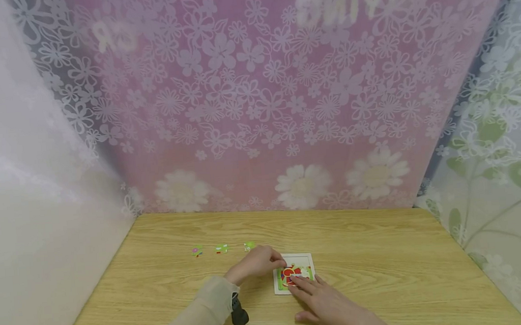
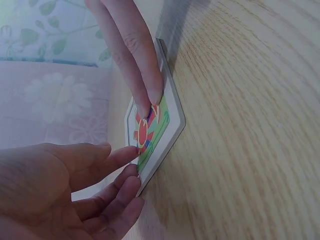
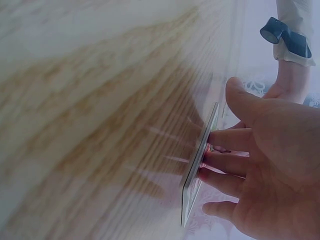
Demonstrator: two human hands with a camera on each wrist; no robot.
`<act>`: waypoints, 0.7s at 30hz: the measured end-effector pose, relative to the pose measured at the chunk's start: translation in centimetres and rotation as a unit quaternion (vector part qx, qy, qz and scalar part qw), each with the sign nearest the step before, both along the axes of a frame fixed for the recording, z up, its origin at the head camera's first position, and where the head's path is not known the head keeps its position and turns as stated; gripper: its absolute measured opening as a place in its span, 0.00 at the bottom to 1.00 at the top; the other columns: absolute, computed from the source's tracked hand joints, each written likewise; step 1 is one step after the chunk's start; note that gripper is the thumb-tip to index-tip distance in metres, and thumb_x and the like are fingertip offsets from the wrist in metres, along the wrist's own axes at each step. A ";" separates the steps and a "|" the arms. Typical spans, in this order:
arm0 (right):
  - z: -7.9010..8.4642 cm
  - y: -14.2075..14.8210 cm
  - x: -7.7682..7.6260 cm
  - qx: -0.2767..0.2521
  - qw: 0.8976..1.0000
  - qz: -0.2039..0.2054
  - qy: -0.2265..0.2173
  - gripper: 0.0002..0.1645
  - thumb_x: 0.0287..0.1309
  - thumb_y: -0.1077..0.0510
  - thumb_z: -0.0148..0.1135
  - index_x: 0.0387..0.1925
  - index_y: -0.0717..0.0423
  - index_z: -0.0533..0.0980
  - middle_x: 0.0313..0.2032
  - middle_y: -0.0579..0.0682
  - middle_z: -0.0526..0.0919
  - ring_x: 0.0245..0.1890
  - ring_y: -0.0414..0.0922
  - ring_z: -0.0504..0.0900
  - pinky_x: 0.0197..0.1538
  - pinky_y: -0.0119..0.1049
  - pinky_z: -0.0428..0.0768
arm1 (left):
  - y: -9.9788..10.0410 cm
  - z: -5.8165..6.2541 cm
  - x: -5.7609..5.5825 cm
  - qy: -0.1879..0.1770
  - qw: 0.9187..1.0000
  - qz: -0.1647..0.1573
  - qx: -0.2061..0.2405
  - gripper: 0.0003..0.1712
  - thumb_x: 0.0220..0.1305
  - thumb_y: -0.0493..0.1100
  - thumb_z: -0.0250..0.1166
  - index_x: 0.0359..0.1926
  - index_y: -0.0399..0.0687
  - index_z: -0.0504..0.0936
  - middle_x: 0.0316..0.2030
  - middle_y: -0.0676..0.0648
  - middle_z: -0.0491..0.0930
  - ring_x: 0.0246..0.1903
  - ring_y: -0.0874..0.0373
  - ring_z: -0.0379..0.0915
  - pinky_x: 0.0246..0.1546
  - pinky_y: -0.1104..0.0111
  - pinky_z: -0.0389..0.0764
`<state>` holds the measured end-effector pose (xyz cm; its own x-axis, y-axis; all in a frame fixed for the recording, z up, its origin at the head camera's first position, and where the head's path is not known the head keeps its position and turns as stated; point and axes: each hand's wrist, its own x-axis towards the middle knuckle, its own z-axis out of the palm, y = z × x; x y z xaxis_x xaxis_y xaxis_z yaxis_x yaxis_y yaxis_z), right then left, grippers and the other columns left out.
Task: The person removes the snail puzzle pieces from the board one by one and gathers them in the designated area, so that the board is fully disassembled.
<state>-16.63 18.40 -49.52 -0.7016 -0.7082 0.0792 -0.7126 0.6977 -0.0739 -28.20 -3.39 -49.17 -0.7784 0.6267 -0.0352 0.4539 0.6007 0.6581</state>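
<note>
A small jigsaw puzzle [image 1: 300, 260] in a white frame lies on the table, with a red and green picture in its lower part and bare white above. My left hand [image 1: 256, 261] reaches over its left edge; in the left wrist view, the fingertips [image 2: 131, 154] touch the picture and the frame's side. No separate piece shows between these fingers. From the right, my right hand [image 1: 328, 302] rests its straight fingers on the picture. Its thumb stands apart from the frame in the right wrist view, where the board [image 3: 192, 172] appears edge-on.
Three loose puzzle pieces lie in a row at the back left: one with a pink patch [image 1: 196, 250], a green and white one [image 1: 222, 248], and another [image 1: 248, 245] beside the left hand. Flowered curtains [image 1: 256, 106] border the wooden table [image 1: 378, 255].
</note>
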 end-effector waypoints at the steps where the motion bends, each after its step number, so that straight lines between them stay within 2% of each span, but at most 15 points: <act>1: 0.0 0.0 0.0 -0.001 1.000 0.000 -0.001 0.41 0.72 0.34 0.49 0.69 0.60 0.71 0.69 0.60 0.72 0.67 0.59 0.73 0.65 0.62 0.71 | 0.0 0.0 0.0 0.000 1.000 -0.001 0.000 0.12 0.73 0.45 0.63 0.40 0.47 0.91 0.28 0.54 0.85 0.16 0.67 0.59 0.20 0.75 0.62; 8: 0.2 0.0 0.1 -0.003 1.000 -0.001 -0.014 0.41 0.72 0.34 0.49 0.70 0.60 0.70 0.70 0.60 0.70 0.68 0.59 0.72 0.65 0.62 0.70 | 0.3 0.3 0.3 -0.010 0.999 0.029 0.013 0.10 0.72 0.45 0.64 0.37 0.49 0.90 0.34 0.55 0.86 0.24 0.66 0.66 0.25 0.73 0.67; 10: 0.2 -0.1 0.0 -0.003 1.000 -0.001 -0.014 0.41 0.72 0.34 0.50 0.70 0.60 0.70 0.70 0.60 0.70 0.68 0.59 0.72 0.65 0.62 0.70 | 0.3 0.5 0.4 -0.011 0.999 0.032 0.018 0.09 0.71 0.44 0.65 0.36 0.49 0.89 0.33 0.55 0.86 0.26 0.66 0.66 0.27 0.73 0.68; 15: 0.2 -0.2 0.0 -0.003 1.000 0.000 -0.001 0.40 0.72 0.35 0.51 0.69 0.61 0.72 0.69 0.61 0.72 0.67 0.59 0.73 0.66 0.62 0.70 | 0.3 0.7 0.5 -0.003 0.999 0.024 0.027 0.07 0.70 0.43 0.67 0.36 0.47 0.89 0.29 0.54 0.84 0.24 0.66 0.65 0.25 0.74 0.66; 21: -0.1 -0.1 0.0 -0.002 1.000 0.002 0.010 0.39 0.72 0.35 0.51 0.68 0.60 0.72 0.68 0.61 0.72 0.66 0.59 0.74 0.65 0.61 0.71 | 0.2 0.1 0.5 -0.043 0.997 0.038 0.056 0.08 0.70 0.41 0.66 0.36 0.43 0.89 0.28 0.50 0.86 0.25 0.59 0.80 0.23 0.75 0.73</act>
<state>-16.61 18.32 -49.59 -0.6970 -0.7105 0.0964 -0.7167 0.6947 -0.0615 -27.69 -3.18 -49.05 -0.8210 0.5698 -0.0369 0.3490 0.5520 0.7573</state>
